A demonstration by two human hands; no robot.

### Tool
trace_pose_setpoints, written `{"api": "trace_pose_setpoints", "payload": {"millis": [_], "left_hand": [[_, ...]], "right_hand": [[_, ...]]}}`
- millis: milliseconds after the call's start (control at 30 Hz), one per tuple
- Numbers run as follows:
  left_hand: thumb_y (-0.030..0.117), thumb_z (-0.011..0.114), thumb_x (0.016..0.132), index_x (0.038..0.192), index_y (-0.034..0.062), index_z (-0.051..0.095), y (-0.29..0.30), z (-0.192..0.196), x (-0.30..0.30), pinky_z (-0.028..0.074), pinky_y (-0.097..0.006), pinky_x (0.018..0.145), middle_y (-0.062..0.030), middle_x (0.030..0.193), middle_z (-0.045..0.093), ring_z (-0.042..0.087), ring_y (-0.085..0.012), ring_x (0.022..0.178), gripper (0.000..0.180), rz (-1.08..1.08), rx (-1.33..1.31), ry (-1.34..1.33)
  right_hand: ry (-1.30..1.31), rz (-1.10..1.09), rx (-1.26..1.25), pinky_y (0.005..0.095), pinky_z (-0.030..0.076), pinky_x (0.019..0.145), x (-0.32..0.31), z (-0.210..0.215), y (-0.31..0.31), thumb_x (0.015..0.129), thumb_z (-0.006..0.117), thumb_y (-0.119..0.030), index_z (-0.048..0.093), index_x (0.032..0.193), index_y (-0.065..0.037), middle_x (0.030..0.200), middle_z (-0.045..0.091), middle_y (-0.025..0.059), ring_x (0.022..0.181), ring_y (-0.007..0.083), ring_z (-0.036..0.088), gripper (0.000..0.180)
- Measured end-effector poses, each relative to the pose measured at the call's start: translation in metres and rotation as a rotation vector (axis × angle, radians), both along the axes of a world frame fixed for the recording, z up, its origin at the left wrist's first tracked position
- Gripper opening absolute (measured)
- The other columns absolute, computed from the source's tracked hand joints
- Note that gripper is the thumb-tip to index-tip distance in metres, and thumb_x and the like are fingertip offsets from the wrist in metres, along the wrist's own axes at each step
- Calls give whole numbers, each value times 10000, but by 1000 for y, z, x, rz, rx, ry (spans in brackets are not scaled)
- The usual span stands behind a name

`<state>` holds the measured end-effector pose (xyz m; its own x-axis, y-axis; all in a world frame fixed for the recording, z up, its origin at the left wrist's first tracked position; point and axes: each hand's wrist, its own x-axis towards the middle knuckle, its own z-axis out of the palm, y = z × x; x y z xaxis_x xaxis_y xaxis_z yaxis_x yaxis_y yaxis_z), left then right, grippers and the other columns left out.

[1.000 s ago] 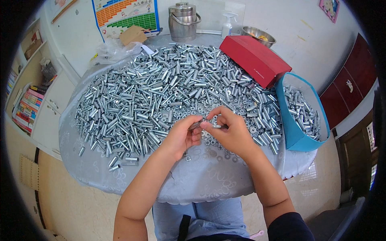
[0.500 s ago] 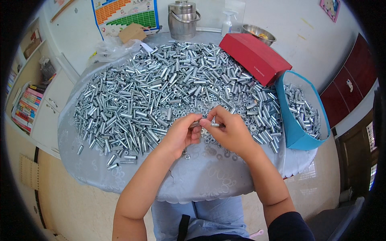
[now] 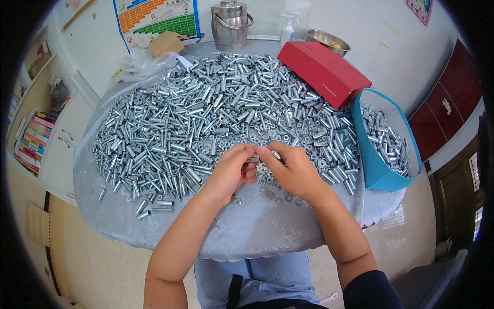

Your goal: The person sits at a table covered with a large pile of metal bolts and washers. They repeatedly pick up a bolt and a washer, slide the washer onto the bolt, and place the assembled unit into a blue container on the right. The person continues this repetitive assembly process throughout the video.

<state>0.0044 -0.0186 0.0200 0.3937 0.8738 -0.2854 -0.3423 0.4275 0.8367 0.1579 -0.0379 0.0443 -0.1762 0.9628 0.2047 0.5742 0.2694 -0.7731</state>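
Note:
Over the near middle of the table, my hands meet at the fingertips around a silver metal expansion bolt. My left hand pinches its left end between thumb and fingers. From the other side, my right hand is closed on it with the thumb pressed near the left fingertips. Fingers cover most of the piece, so how its parts sit together is hidden. Just beyond the hands spreads a broad pile of silver sleeves and bolts. Loose nuts and washers lie beneath and around my hands.
A blue fabric bin holding similar metal pieces stands at the right, beside a red box. At the back are a steel pot, a spray bottle, a metal bowl and a plastic bag.
My right thumb and fingers have shifted slightly left, closer to the left fingertips, and cover more of the bolt. The whole view has shifted a little.

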Motion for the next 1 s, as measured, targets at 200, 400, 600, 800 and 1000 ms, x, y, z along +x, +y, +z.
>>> {"api": "trace_pose_setpoints", "payload": {"millis": [200, 400, 600, 800, 1000], "left_hand": [[181, 390, 925, 969, 40, 510, -2, -7, 4, 365, -240, 575, -1, 702, 431, 411, -104, 612, 190, 46, 231, 84], [204, 365, 947, 982, 39, 483, -3, -13, 3, 367, -228, 596, -3, 747, 437, 411, -83, 661, 206, 95, 638, 272], [153, 378, 935, 990, 8, 469, -7, -7, 5, 408, -268, 676, -81, 886, 508, 474, -142, 725, 179, 188, 1110, 513], [140, 402, 926, 969, 5, 487, -7, -13, 8, 394, -243, 614, -41, 772, 508, 458, -106, 656, 165, 284, 900, 428], [156, 458, 909, 890, 27, 531, -5, -9, 7, 295, -196, 476, 33, 643, 467, 382, -27, 548, 150, 192, 600, 164]], "right_hand": [[140, -11, -81, 351, 363, 454, 0, -11, 6, 881, 499, -291, 527, 670, 27, 498, 468, 145, 435, 217, 442, 383], [451, -62, -393, 259, 278, 403, -2, -7, 9, 865, 524, -358, 509, 611, -15, 477, 407, 4, 421, 92, 369, 427], [789, 28, -708, 211, 229, 383, 9, -11, 14, 855, 539, -410, 499, 613, -51, 483, 382, -34, 396, 54, 307, 435], [512, -29, -339, 216, 240, 412, -5, -14, 10, 836, 569, -435, 562, 622, -41, 506, 414, -49, 460, 33, 314, 448], [404, 47, -59, 209, 239, 410, -6, -16, 5, 850, 592, -300, 564, 579, -26, 480, 400, -51, 473, 29, 298, 386]]}}
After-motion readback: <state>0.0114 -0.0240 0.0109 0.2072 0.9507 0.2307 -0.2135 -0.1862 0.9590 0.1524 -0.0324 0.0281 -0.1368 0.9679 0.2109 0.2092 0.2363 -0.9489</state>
